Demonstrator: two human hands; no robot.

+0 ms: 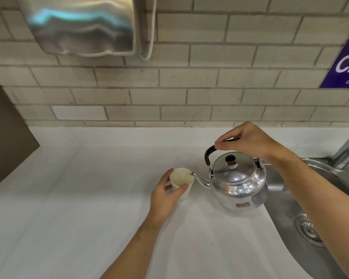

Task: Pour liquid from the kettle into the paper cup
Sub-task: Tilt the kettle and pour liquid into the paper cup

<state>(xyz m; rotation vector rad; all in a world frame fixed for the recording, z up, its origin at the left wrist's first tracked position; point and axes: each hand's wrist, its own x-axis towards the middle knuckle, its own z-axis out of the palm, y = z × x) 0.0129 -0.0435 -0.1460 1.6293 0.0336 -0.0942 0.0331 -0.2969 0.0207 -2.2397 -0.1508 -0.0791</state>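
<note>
Beside the sink (302, 200), left hand (165, 196) grips the paper cup (181, 181) steady; right hand (248, 140) tilts the kettle (238, 182) by its handle.

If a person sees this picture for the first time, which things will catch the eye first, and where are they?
The shiny metal kettle stands out first, right of centre beside the sink, tilted with its spout over the paper cup. The right hand grips its black handle from above, and the left hand holds the cup on the white counter. Next, the steel dispenser on the tiled wall, upper left.
</note>
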